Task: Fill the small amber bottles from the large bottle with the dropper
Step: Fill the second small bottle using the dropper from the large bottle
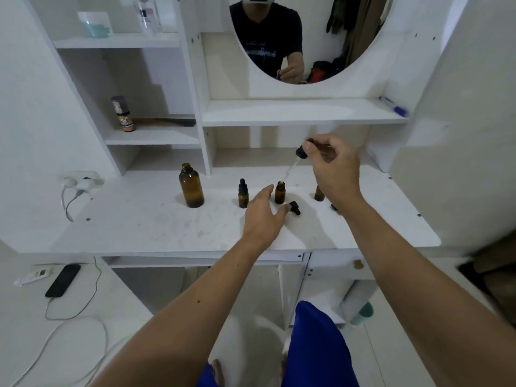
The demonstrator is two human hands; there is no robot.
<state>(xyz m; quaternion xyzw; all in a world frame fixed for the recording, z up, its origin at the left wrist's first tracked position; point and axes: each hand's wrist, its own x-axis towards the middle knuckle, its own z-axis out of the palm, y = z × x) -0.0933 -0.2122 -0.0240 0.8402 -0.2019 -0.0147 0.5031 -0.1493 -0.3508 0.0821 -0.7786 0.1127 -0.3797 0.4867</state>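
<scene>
Above the open small amber glass bottle (280, 192), the right hand (333, 169) pinching the black-bulbed glass dropper (295, 162) should squeeze slowly, while the open-fingered left hand (261, 216) steadies that bottle.

Soft even indoor light, faint shadows, wide-angle edge warp, slight blur

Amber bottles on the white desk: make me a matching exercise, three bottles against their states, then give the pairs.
Things:
1. large bottle
2. small bottle left of the left hand
3. small bottle under the dropper

States:
A. uncapped, dropper tip just above its mouth
B. dropper cap still on
C. uncapped, standing alone farthest left

Pairs: 1-C, 2-B, 3-A.
</scene>
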